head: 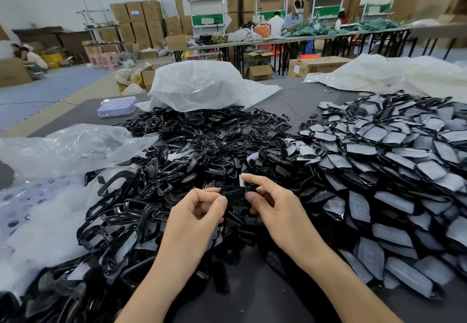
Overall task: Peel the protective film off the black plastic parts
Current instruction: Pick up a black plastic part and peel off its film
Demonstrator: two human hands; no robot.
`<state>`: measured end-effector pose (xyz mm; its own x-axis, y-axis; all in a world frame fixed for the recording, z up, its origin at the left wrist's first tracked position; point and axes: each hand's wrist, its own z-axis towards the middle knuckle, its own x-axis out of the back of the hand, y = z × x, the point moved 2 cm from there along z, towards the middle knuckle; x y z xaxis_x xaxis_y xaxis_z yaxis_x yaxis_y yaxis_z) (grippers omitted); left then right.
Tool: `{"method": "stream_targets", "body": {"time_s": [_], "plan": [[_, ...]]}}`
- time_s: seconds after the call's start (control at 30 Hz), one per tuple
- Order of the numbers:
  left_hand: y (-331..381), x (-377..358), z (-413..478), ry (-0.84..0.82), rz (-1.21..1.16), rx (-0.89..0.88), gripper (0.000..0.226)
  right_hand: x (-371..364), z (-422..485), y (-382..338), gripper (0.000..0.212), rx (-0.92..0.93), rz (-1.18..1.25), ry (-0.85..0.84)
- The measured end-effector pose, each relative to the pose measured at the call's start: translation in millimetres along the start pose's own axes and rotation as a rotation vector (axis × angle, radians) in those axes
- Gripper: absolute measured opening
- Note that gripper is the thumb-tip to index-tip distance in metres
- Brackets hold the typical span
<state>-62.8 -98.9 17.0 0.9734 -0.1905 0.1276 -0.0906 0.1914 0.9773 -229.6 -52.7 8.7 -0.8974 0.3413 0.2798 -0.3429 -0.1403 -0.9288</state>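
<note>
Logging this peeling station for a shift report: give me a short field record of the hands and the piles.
left hand: pinches the black part at its left end
right hand: pinches its right end; pale tab, likely film, beside index fingertip
right pile: film-covered parts
centre-left pile: glossy black frames
table: dark; clear bags at back and left

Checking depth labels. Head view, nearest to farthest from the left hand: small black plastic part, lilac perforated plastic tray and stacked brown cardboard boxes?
1. Small black plastic part: pinched in the left hand.
2. Lilac perforated plastic tray: table's far left.
3. Stacked brown cardboard boxes: back wall.
</note>
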Motion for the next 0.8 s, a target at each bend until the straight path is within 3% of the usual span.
{"method": "stream_targets", "body": {"time_s": [0.13,0.23,0.43,0.6,0.8], "plan": [[0,1,-1,0.0,0.043,-0.07,0.011,0,1,-2,0.017,0.003,0.062,0.036],[2,-1,-3,-0.011,0.059,-0.114,0.016,0,0,-5,0.017,0.012,0.108,0.021],[8,-5,-7,-0.197,0.044,-0.096,0.026,2,-1,-9,0.022,0.034,0.221,0.038],[8,-2,-5,-0.163,0.03,-0.057,0.028,0,-2,-12,0.021,0.03,0.285,-0.018],[5,-1,-7,-0.102,0.123,-0.177,0.031,0,0,-12,0.019,-0.028,0.31,-0.052]]}}
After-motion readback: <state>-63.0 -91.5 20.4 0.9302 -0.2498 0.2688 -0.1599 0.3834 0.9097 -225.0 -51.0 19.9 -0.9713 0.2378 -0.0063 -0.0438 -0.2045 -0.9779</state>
